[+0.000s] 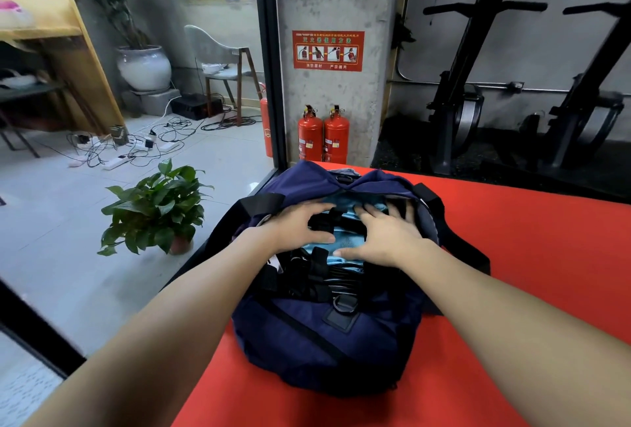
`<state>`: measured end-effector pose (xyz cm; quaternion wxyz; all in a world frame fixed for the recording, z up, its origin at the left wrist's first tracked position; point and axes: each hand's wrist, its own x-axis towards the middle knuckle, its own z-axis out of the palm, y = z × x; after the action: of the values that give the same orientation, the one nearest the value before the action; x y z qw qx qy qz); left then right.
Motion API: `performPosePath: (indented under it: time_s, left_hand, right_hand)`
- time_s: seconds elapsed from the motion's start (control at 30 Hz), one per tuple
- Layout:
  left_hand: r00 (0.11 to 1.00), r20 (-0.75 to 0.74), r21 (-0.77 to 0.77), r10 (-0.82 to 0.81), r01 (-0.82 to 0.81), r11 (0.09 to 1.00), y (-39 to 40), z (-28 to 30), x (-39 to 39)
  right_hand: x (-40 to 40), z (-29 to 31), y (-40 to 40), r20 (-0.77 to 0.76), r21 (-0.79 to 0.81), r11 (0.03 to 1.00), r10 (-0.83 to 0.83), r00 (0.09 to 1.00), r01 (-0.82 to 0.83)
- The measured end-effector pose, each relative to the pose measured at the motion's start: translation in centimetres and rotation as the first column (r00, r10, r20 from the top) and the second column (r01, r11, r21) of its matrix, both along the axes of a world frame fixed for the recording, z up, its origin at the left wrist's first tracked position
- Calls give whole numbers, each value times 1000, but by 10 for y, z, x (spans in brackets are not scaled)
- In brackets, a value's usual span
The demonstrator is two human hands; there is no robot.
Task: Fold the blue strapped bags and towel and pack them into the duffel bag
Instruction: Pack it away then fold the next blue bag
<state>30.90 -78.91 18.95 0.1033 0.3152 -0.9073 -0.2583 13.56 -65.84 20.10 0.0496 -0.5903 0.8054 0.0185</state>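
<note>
Both hands reach into the open mouth of the navy duffel bag (317, 341), which sits on the red worktop (512, 228) close to its left edge. The left hand (297, 225) lies with its fingers spread and fairly straight, pressing down on the contents; the right hand (382, 235) does the same just beside it, fingers fanned toward the far rim. Under and between them shows light blue fabric (343, 242) crossed by black straps (317, 273), so the blue strapped bags appear to be inside the duffel, though how many there are, and whether a towel is among them, cannot be made out. The fingertips of the right hand are partly lost in the dark folds by the rim. The duffel's own black carrying straps hang over either side, the right one trailing across the worktop. Beyond the worktop's left edge a leafy potted plant (157, 208) stands on the grey tiled floor (51, 238). Farther off, two red fire extinguishers (322, 134) stand against a concrete pillar bearing a red instruction sign (328, 51). Cables and power strips (129, 146) sprawl across the floor at left, near a chair (222, 61) and a large white planter (143, 66). Dark exercise machines at far right are blurred.
</note>
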Motion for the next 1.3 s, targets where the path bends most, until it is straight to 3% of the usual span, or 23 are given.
performPosePath:
  time_s: [0.2, 0.37, 0.5, 0.67, 1.0, 1.17, 1.3]
  left_hand:
    - [996, -48, -41, 79, -81, 996, 23, 23, 10]
    - [991, 44, -87, 125, -121, 989, 64, 48, 27]
    - [985, 92, -170, 146, -129, 977, 117, 64, 37]
    - [993, 52, -154, 110, -101, 983, 208, 79, 30]
    - [969, 72, -188, -235, 245, 951, 428, 65, -90]
    - [867, 97, -233, -488, 496, 836, 556, 56, -183]
    - [774, 175, -228, -608, 633, 740, 645, 38, -255]
  right_hand:
    - [7, 24, 23, 155, -203, 979, 8, 988, 24]
    - [20, 45, 73, 326, -267, 964, 70, 943, 21]
    - [27, 67, 141, 350, -287, 957, 58, 935, 48]
    - [22, 84, 246, 288, -273, 957, -16, 958, 98]
    - [-46, 70, 493, 193, -174, 942, -254, 948, 288]
    - [-103, 54, 621, 155, -171, 856, -466, 871, 488]
    - [-146, 34, 715, 165, -149, 744, -631, 758, 651]
